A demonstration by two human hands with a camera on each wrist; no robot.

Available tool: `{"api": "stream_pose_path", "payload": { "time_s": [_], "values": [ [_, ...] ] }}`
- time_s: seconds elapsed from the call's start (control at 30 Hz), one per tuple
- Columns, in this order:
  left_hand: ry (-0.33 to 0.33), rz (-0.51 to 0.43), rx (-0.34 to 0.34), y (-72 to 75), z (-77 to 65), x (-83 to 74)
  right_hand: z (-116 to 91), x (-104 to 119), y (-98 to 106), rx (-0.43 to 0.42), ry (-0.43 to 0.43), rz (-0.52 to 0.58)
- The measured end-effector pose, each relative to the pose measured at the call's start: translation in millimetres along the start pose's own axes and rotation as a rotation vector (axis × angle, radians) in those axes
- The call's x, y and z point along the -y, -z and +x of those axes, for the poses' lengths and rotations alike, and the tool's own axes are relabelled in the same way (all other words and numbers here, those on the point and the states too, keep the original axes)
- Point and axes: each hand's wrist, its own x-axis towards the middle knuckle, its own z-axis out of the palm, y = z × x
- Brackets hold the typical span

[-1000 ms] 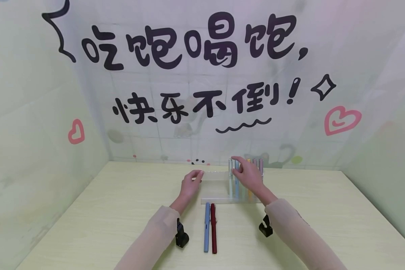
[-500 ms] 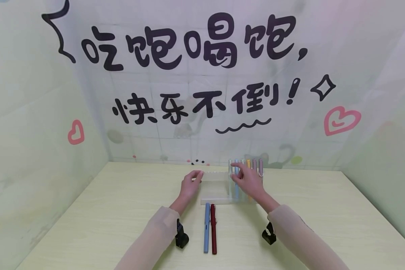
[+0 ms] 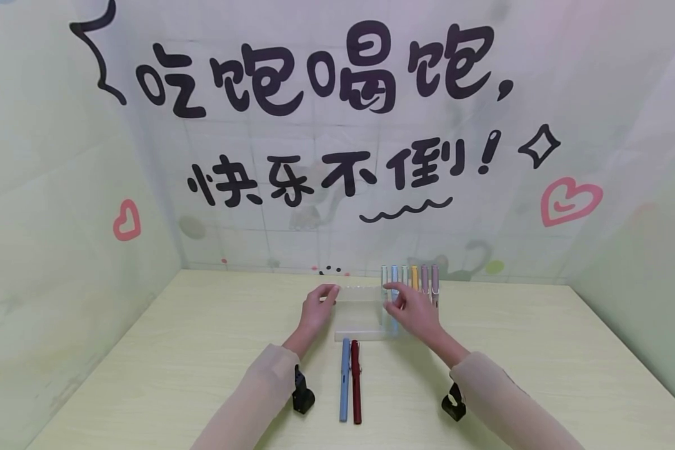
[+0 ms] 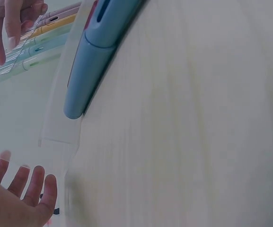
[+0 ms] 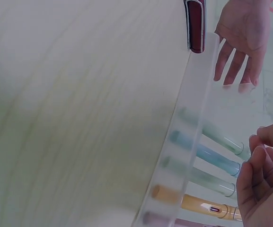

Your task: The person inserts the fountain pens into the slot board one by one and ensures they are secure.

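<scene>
A clear pen rack (image 3: 360,315) stands at the back of the table, its left part bare. My left hand (image 3: 317,309) pinches the rack's upper left edge, fingertips pressed to the panel. On the right side several capped pens lean upright in a row: a pale mint pen (image 3: 384,272), a light blue pen (image 3: 394,272), a green one, an orange pen (image 5: 198,204) and purple ones. My right hand (image 3: 416,309) hovers in front of them, thumb and index bent beside the mint pen, holding nothing. It hides the lower parts of several pens in the head view.
In front of the rack, a blue pen (image 3: 344,381) and a dark red pen (image 3: 356,382) lie side by side on the pale wooden table (image 3: 230,375). A printed cloth backdrop (image 3: 259,244) rises close behind the rack. A black wrist camera (image 3: 302,390) hangs at the left sleeve.
My right hand has come away from the top of the mint pen and moved down and slightly nearer. The mint pen stays in the rack. My left hand has not moved.
</scene>
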Motion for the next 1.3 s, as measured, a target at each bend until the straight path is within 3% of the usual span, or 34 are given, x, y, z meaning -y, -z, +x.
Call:
{"api": "stream_pose_path", "payload": {
  "time_s": [0.6,1.3],
  "values": [
    [0.002,-0.010,-0.004,-0.6,0.3,0.0,-17.7,0.9,-12.5,0.077,-0.018,0.025],
    [0.016,-0.011,-0.007,-1.5,0.6,0.3,-34.9,9.6,-25.1,0.289,-0.078,0.226]
  ]
}}
